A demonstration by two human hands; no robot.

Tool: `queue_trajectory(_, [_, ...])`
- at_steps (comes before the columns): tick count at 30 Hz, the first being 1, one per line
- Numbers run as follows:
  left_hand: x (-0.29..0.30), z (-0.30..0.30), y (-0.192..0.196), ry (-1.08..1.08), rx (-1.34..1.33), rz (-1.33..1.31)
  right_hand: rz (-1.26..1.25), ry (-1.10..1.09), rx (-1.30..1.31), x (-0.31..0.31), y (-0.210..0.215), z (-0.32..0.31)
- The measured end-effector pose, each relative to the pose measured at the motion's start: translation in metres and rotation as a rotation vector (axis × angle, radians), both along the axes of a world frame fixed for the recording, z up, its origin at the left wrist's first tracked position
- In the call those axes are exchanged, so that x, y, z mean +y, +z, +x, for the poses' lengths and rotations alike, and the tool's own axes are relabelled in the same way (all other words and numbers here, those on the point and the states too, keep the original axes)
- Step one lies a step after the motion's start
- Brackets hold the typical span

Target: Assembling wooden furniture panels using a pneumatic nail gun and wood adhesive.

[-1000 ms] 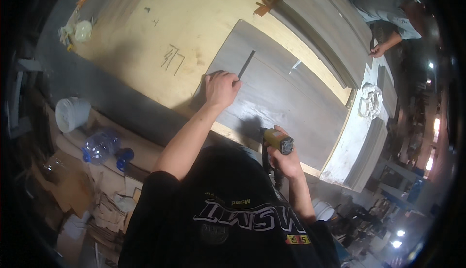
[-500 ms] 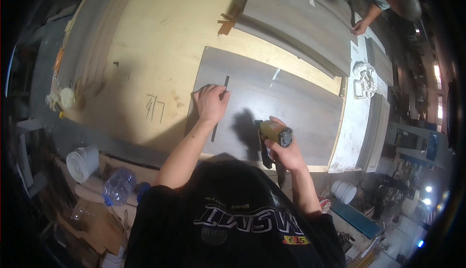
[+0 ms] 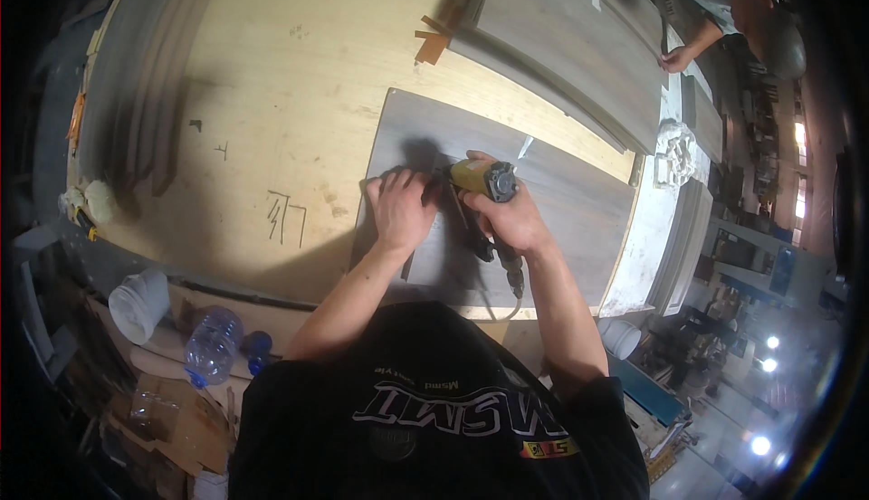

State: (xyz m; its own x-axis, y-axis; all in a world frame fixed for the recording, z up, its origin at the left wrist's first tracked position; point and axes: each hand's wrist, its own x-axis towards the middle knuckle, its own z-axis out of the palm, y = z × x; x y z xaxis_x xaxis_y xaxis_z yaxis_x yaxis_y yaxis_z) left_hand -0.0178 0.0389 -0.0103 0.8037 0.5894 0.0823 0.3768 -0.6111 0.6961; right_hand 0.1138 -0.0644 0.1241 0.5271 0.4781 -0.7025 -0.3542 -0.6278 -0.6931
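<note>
A grey wood-grain panel lies on the pale board tabletop. My left hand presses down near its left end, fingers bent over a thin dark strip that runs across the panel; the hand covers most of the strip. In my right hand is a yellow and black air nail gun, with my fingers wrapped round its grip. Its front end is close beside my left fingertips; whether it touches the strip is hidden. An air hose hangs from the gun's handle.
More grey panels are stacked beyond mine, where a co-worker's hand rests at the edge. Long grey boards lie at the far left. Below the table edge are a white bucket and a clear bottle.
My right hand has carried the nail gun left and away from me, up beside my left hand. My left hand has shifted slightly nearer along the strip.
</note>
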Motion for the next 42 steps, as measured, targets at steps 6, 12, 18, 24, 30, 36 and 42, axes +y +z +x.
queue_trajectory(6, [0.0, -0.002, 0.002, -0.015, 0.018, -0.008, -0.03, 0.006, -0.007, 0.006, -0.002, 0.003])
queue_trajectory(12, [0.0, -0.002, 0.001, -0.029, 0.012, -0.01, -0.045, 0.015, -0.019, 0.008, 0.0, 0.004])
queue_trajectory(18, [-0.002, -0.001, -0.003, -0.007, -0.007, 0.041, -0.059, -0.004, -0.009, 0.01, 0.001, 0.003])
queue_trajectory(24, [-0.003, 0.0, -0.001, -0.01, -0.005, 0.025, 0.028, -0.098, 0.02, -0.009, 0.0, 0.012])
queue_trajectory(30, [-0.003, 0.001, -0.003, 0.013, -0.025, 0.061, -0.035, -0.036, -0.008, -0.007, 0.0, 0.014])
queue_trajectory(36, [-0.003, 0.002, -0.002, 0.012, -0.04, 0.063, -0.054, -0.027, -0.014, -0.004, 0.003, 0.015])
queue_trajectory(42, [-0.003, 0.001, 0.0, -0.004, -0.019, 0.045, -0.065, -0.028, -0.015, -0.005, 0.001, 0.014])
